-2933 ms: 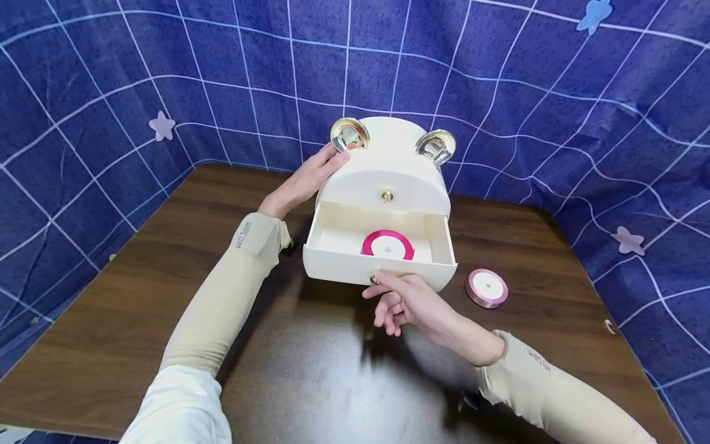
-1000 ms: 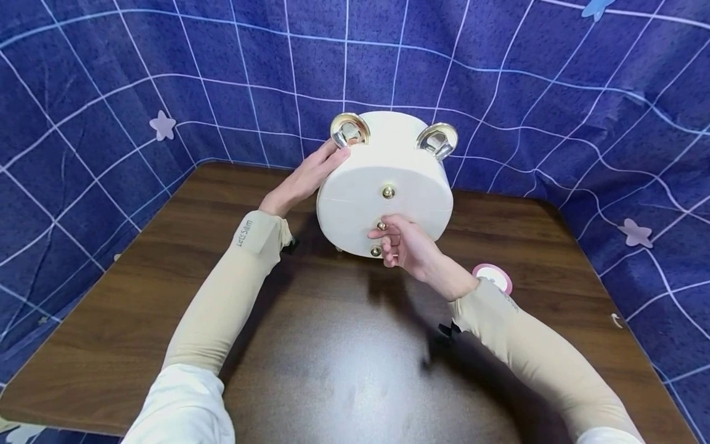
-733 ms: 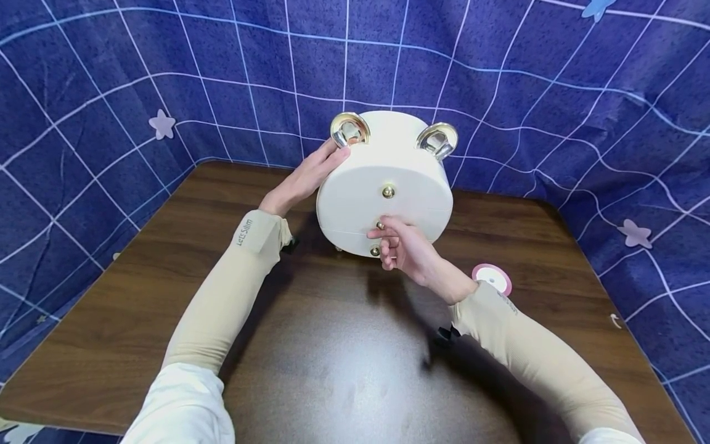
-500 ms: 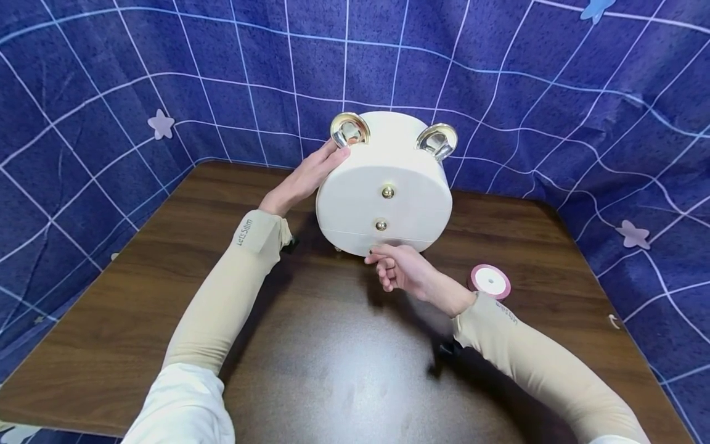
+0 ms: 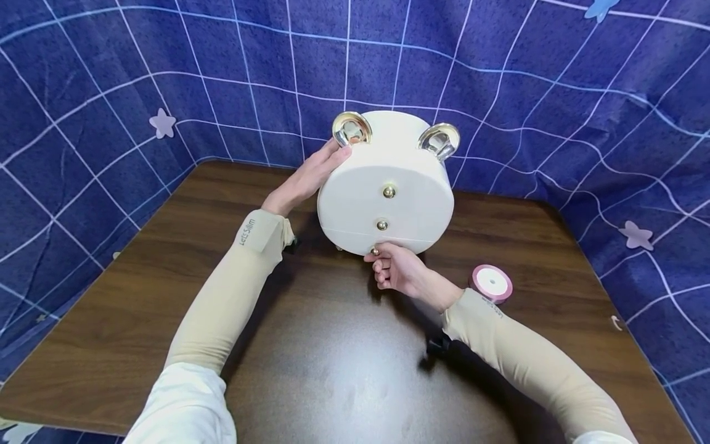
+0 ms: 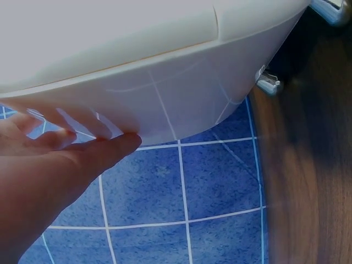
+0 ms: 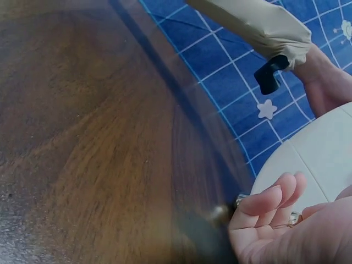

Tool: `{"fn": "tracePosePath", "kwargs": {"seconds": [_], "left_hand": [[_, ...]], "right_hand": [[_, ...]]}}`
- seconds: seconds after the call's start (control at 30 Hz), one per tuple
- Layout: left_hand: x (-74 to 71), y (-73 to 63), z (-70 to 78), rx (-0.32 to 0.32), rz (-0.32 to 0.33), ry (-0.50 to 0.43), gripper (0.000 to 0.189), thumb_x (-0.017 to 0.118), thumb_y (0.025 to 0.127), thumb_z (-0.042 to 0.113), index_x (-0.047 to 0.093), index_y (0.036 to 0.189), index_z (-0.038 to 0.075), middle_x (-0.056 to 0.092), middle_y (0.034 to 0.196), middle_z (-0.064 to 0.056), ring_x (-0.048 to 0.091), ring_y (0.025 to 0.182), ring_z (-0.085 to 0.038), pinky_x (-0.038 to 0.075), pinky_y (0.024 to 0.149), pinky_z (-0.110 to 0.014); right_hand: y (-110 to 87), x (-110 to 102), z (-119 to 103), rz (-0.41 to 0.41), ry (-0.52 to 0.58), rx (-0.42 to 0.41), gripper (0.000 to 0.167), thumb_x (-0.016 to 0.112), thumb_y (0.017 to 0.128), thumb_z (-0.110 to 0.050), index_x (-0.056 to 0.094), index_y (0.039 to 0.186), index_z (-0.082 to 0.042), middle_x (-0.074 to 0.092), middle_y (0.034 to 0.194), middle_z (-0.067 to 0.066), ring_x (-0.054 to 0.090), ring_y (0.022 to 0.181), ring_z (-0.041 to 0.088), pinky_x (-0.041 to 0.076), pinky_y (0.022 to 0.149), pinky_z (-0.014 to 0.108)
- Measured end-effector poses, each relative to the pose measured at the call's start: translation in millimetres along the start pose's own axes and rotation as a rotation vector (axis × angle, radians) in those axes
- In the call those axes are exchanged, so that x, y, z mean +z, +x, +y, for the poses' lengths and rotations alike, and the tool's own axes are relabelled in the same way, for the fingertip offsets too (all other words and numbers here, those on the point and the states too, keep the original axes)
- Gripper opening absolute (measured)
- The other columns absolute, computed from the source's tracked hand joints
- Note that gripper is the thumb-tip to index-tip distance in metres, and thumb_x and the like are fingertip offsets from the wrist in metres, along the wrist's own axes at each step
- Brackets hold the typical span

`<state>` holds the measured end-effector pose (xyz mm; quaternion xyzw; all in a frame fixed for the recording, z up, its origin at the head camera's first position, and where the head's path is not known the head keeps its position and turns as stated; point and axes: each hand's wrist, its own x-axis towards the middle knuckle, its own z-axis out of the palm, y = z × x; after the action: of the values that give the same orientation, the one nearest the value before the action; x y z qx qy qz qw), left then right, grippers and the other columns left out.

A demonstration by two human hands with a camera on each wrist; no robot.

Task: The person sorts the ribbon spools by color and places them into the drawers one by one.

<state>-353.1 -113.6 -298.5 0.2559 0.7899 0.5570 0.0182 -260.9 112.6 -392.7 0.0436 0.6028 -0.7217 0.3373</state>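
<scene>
A round cream drawer box with two gold ears stands at the back of the brown table. Its front carries three gold knobs in a column, and all drawers are shut. My left hand rests flat with straight fingers against the box's left side; the left wrist view shows those fingers on the cream wall. My right hand is curled under the front, pinching the bottom knob. In the right wrist view the curled fingers sit by the box's lower edge.
A light pink ribbon roll lies flat on the table to the right of my right wrist. Blue gridded cloth with star shapes walls the table on three sides. Short metal feet hold the box off the wood.
The middle drawer, open with a dark pink ribbon roll inside, has been pushed shut. My right hand has dropped from the middle knob to the bottom knob. The left hand has stayed put.
</scene>
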Motion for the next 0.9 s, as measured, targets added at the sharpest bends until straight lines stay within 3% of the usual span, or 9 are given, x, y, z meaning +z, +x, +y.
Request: {"fn": "tracePosePath", "kwargs": {"seconds": [0.23, 0.5, 0.63, 0.7, 0.9], "left_hand": [[-1.0, -1.8, 4.7, -0.007, -0.01, -0.009, 0.052, 0.04, 0.101, 0.047, 0.032, 0.149, 0.028, 0.05, 0.14, -0.003, 0.057, 0.116, -0.017, 0.041, 0.105, -0.037], [1.6, -16.5, 30.4, -0.034, -0.027, 0.016, 0.054, 0.038, 0.103, 0.04, 0.027, 0.152, 0.021, 0.043, 0.147, -0.006, 0.049, 0.124, -0.016, 0.037, 0.109, -0.036], [1.8, -19.0, 33.2, -0.038, -0.024, 0.015, 0.054, 0.039, 0.103, 0.04, 0.027, 0.152, 0.021, 0.043, 0.147, -0.006, 0.049, 0.124, -0.016, 0.038, 0.108, -0.036], [1.6, -18.7, 33.3, -0.042, -0.021, 0.019, 0.054, 0.039, 0.102, 0.042, 0.028, 0.152, 0.023, 0.043, 0.147, -0.005, 0.049, 0.123, -0.015, 0.038, 0.108, -0.036], [-0.8, -3.6, 8.3, -0.017, -0.008, 0.007, 0.053, 0.039, 0.101, 0.048, 0.032, 0.149, 0.027, 0.047, 0.141, -0.002, 0.056, 0.115, -0.017, 0.042, 0.104, -0.036]], "right_hand": [[-2.1, 2, 3, 0.015, 0.019, -0.025, 0.034, 0.036, 0.104, -0.03, 0.055, 0.1, -0.003, 0.051, 0.052, -0.006, 0.045, 0.045, 0.01, 0.04, 0.051, 0.024], [-5.3, 5, 7, 0.048, 0.031, -0.037, 0.03, 0.04, 0.102, -0.029, 0.057, 0.097, -0.004, 0.05, 0.05, -0.006, 0.045, 0.044, 0.009, 0.038, 0.05, 0.024], [-6.7, 6, 9, 0.047, 0.028, -0.032, 0.03, 0.04, 0.102, -0.029, 0.057, 0.096, -0.005, 0.05, 0.05, -0.006, 0.044, 0.045, 0.008, 0.036, 0.049, 0.024], [-7.4, 7, 10, 0.044, 0.029, -0.028, 0.03, 0.04, 0.102, -0.029, 0.057, 0.096, -0.005, 0.05, 0.05, -0.006, 0.044, 0.045, 0.008, 0.036, 0.049, 0.024], [-11.4, 8, 12, 0.035, 0.029, -0.024, 0.031, 0.038, 0.103, -0.029, 0.057, 0.096, -0.005, 0.049, 0.049, -0.006, 0.043, 0.044, 0.008, 0.036, 0.049, 0.025]]}}
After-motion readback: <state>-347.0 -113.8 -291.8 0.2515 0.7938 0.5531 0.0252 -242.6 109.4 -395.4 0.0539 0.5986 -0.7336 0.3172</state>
